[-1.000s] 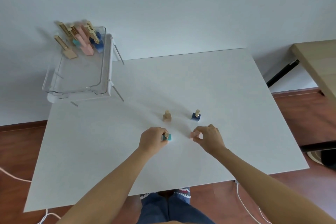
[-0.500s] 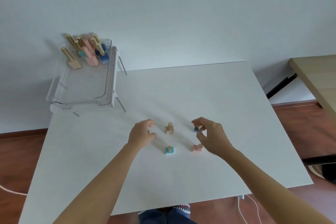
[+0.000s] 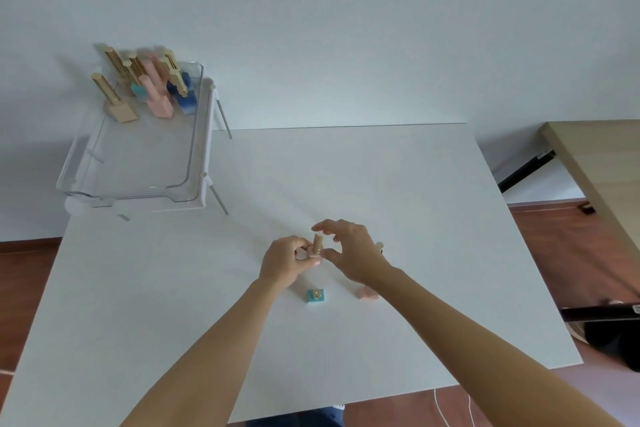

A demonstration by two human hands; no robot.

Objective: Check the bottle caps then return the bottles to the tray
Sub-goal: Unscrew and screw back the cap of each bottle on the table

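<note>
My left hand (image 3: 285, 262) grips the base of a small tan bottle (image 3: 317, 246) standing at the table's middle. My right hand (image 3: 349, 253) curls around its gold cap, thumb and fingers apart on either side. A teal bottle (image 3: 316, 296) and a pink bottle (image 3: 367, 293) stand on the table just in front of my hands. A gold cap of a fourth bottle (image 3: 379, 246) peeks out behind my right hand. The clear tray (image 3: 194, 135) sits raised on a white stand at the back left, with several tan, pink, teal and blue bottles at its far end.
The white table (image 3: 433, 218) ends at a pale wall behind. A wooden table (image 3: 599, 163) stands to the right, with red-brown floor between. A dark object (image 3: 613, 333) lies on the floor at the right edge.
My left hand moved right and took hold of the tan bottle. My right hand left the blue bottle and came over the tan bottle's cap. The camera tilted slightly.
</note>
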